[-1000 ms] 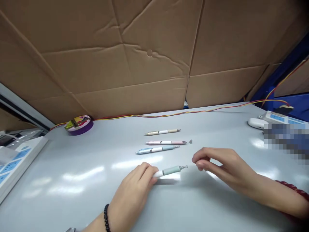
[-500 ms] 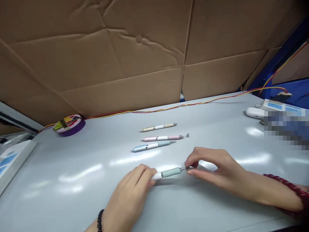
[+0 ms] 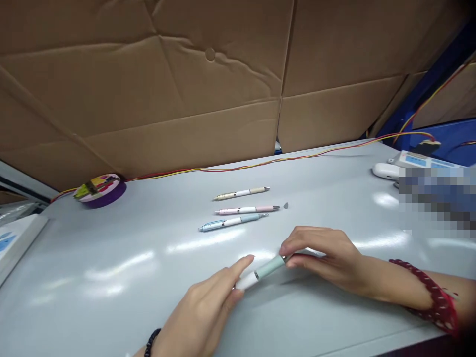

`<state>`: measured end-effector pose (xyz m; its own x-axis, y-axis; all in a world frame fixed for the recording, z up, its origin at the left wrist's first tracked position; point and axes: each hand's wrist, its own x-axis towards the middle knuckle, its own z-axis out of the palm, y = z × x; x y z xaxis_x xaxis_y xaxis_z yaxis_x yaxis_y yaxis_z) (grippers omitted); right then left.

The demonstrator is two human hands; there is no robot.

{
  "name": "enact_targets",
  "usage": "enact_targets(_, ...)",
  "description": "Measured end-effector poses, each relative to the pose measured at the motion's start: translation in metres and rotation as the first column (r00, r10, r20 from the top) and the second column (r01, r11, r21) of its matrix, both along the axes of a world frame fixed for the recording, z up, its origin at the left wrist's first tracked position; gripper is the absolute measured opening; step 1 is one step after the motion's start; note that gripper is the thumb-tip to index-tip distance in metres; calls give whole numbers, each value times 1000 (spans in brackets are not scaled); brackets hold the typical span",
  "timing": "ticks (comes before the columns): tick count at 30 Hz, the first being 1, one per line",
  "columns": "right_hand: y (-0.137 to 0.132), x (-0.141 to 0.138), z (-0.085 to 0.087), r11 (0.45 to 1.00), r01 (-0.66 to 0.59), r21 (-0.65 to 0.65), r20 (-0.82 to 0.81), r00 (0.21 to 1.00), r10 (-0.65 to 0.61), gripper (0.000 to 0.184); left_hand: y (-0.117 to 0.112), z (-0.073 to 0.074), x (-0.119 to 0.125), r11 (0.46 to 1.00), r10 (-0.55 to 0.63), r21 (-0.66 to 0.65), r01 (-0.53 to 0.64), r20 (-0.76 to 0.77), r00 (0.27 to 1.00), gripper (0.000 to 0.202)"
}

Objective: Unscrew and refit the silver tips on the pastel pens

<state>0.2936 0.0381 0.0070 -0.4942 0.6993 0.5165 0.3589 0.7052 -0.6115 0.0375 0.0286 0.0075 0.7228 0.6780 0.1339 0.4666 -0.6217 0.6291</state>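
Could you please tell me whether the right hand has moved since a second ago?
Yes. Against the small grey piece by the pink pen, the right hand has shifted left; its fingertips now close on the tip of the green pen.

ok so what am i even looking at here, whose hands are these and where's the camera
No machine here: a person works with two bare hands. The one picture comes from a camera worn on their head, looking forward and down, so the arms enter from below. The left hand grips the white end of a green pen, and the right hand pinches its metal tip end. Farther off on the grey table lie three more pens side by side: a beige pen, a pink pen and a blue pen, with a small grey piece by the pink one's tip. A tape roll sits far left, and a red-and-yellow cable runs along the cardboard wall.
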Motion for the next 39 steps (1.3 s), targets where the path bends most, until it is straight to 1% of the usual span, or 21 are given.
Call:
enact_targets(3, 2, 1, -3, 996, -37, 78, 41, 999, 34, 10, 0, 0, -1, 1000, -30, 5, 30, -2, 1000, 50)
enact_targets(7, 1, 2, -4, 993, -54, 103, 81, 996, 46, 11, 2, 3, -1, 994, -90, -51, 91, 31, 995, 52)
enact_targets(10, 1, 1, -4, 982, -46, 182, 137, 990, 21, 15, 3, 4, -2, 987, -93, -122, 101, 72, 993, 51)
enact_targets(12, 1, -1, -3, 971, -40, 237, 185, 983, -5, 19, 3, 3, -2, 983, -70, -163, 85, 91, 993, 48)
enact_targets(13, 1, -2, -3, 970, -32, 243, 197, 980, -17, 20, 4, 3, -2, 980, -53, -185, 69, 92, 994, 46)
enact_targets(15, 1, -3, -4, 982, -11, 189, 181, 983, -24, 20, 4, 3, -2, 977, -13, -213, 33, 92, 996, 43)
enact_targets(17, 2, -4, -4, 995, 3, 99, 103, 995, -13, 14, 5, 3, -1, 972, 18, -235, 2, 85, 996, 40)
enact_targets(19, 2, -4, -4, 999, -8, 43, 9, 1000, 7, 7, 6, 5, 0, 964, 49, -265, -26, 77, 996, 35)
enact_targets(21, 2, -4, -3, 999, -30, 45, -43, 999, 32, 3, 6, 6, 1, 950, 75, -306, -52, 64, 995, 33)
enact_targets(24, 2, -2, -3, 997, -59, 43, -49, 997, 62, 7, 6, 9, 1, 930, 103, -360, -77, 52, 993, 31)
enact_targets(29, 3, 0, -2, 998, -56, 4, -58, 997, 56, 12, 6, 11, 0, 900, 132, -426, -94, 62, 989, 29)
enact_targets(32, 4, -1, -1, 998, -62, -1, -42, 997, 62, 11, 6, 12, 1, 906, 161, -405, -126, 55, 985, 28)
enact_targets(35, 6, -3, -2, 998, -62, 7, -26, 998, 62, 8, 5, 12, 2, 920, 161, -369, -132, 49, 986, 23)
enact_targets(37, 6, -4, -2, 998, -53, 42, -5, 999, 54, 8, 4, 11, 3, 929, 158, -345, -133, 45, 986, 20)
enact_targets(39, 6, -4, -3, 995, -40, 93, 43, 998, 36, 13, 3, 10, 3, 937, 149, -327, -126, 45, 988, 18)
